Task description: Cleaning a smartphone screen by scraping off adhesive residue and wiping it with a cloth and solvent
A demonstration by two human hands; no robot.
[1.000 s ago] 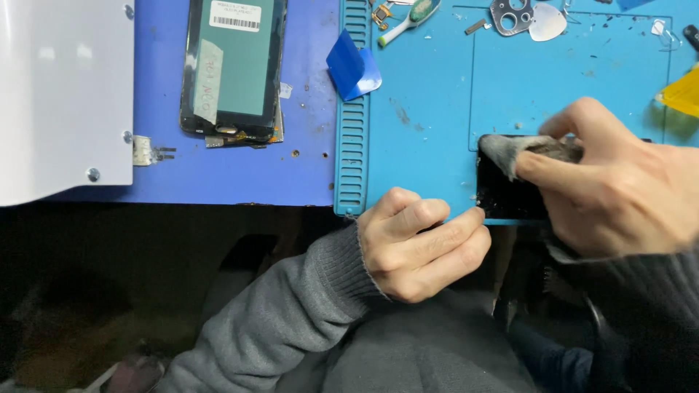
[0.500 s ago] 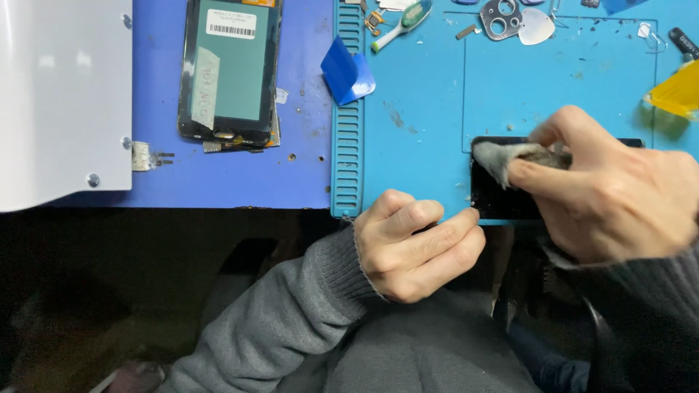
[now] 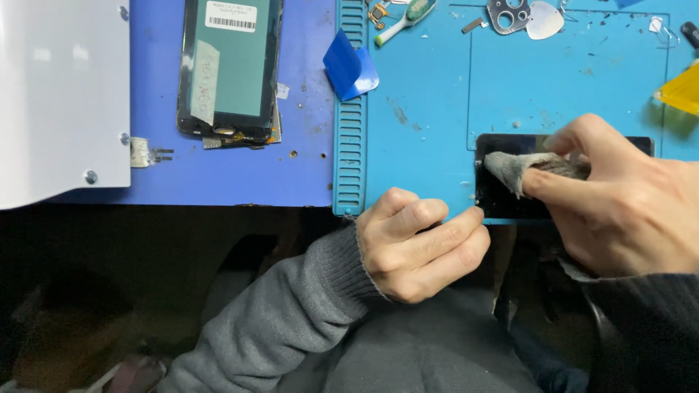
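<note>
At the near edge of the blue work mat (image 3: 437,131), head view, a black phone screen (image 3: 502,196) is seen lying flat, toward 4 o'clock of the frame, its long side along the mat's front edge. The right hand (image 3: 619,204) is laid over the screen's right part; a wad of grey cloth (image 3: 520,166) is pinched between thumb and fingers, closed tightly, and is pressed onto the glass near its left end. The left hand (image 3: 419,247) is curled into a loose fist at about 6 o'clock, just left of the screen; its fingertip is set against the mat's front edge close to the screen's lower left corner, and nothing is seen held inside it. Grey sleeves are worn on both arms. At 11 o'clock a second phone display (image 3: 229,69) with a green-grey back and a white label is laid on the darker blue surface (image 3: 306,167), well apart from both hands. A white panel (image 3: 62,94) is noted at 9 to 10 o'clock, with screws along its edge. A folded blue plastic piece (image 3: 349,69) is set on the mat's ribbed strip at 12 o'clock. A small brush (image 3: 404,20), a metal camera bracket (image 3: 510,14) and a pale pick (image 3: 545,20) are scattered at 1 o'clock, a yellow piece (image 3: 681,91) at 2 o'clock. Specks of debris are spread over the mat.
</note>
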